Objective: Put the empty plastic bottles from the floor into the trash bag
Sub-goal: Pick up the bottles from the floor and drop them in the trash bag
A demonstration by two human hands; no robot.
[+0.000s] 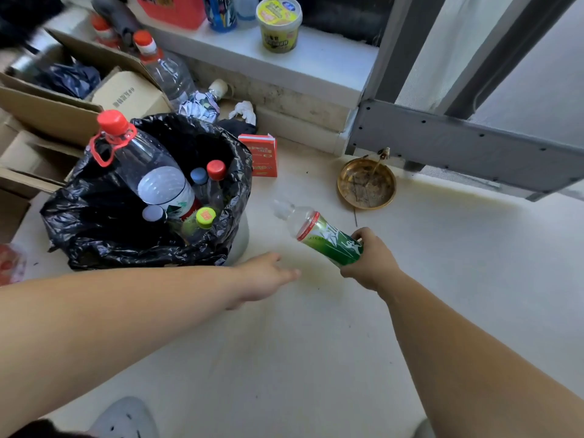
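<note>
Pale cream floor [316, 358], slightly stained, fills the lower and right frame. White ledge [284, 61] across the top, grey metal frame [458, 137] at upper right. On the ledge, a yellow lidded cup [278, 24] at top centre. Cardboard boxes [47, 102] stacked upper left. Small red box [260, 154] on the floor just right of the bag; brass dish [366, 186] right of centre, near the metal frame. Crumpled white paper [243, 109] against the ledge base.

Black trash bag [104, 222], left of centre, mouth open, lining a white bin. Inside: a large clear bottle [148, 172] with red cap and handle ring sticking out tilted, plus several smaller bottles showing red, blue, grey and yellow-green caps.

Green-label bottle [319, 233], centre frame: clear plastic, red band at the label top, no cap visible, looks empty. Held off the floor, tilted, neck pointing upper left toward the bag, just right of its rim.

Right hand [373, 259] wrapped around the bottle's base end, arm entering from lower right. Left hand [268, 275] empty, fingers loosely extended, palm down, low over the floor by the bag's lower right edge, arm entering from the left.
</note>
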